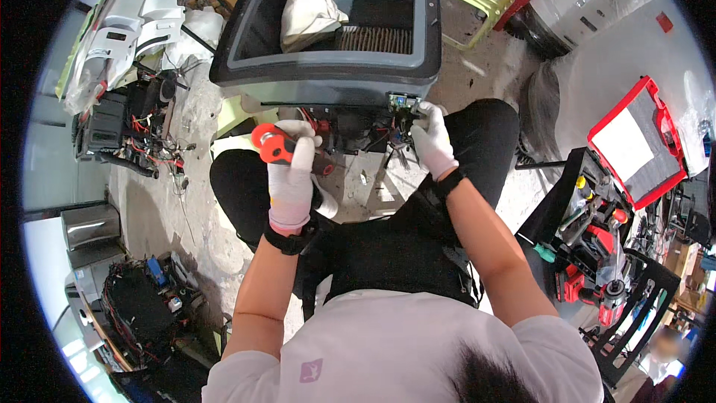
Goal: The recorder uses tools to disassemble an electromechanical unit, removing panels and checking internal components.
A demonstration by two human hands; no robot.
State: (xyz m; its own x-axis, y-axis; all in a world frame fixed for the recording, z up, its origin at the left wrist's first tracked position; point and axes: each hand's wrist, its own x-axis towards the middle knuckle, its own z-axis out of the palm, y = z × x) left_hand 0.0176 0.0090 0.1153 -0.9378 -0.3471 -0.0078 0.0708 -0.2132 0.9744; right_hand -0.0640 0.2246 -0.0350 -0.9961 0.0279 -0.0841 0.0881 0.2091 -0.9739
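My white-gloved left hand (292,186) is closed around an orange-red and black hand tool (277,146) with a rounded head; its exact kind is unclear. A large dark-grey box (321,91) stands in front of me, with a beige cloth bundle (309,11) and a ribbed panel (377,39) inside. My gloved right hand (434,138) is at the box's lower right edge, fingers bent beside a small green circuit board (403,101). Whether they grip the board or a wire is hidden. Dark parts and thin wires (358,130) hang between my hands.
At left, white plastic panels (123,45) lie above wired black machinery (119,127). A black wired assembly (142,306) sits lower left. A red-framed case lid (641,142) and a tray of tools (589,216) are at right. Another person (664,347) appears at lower right.
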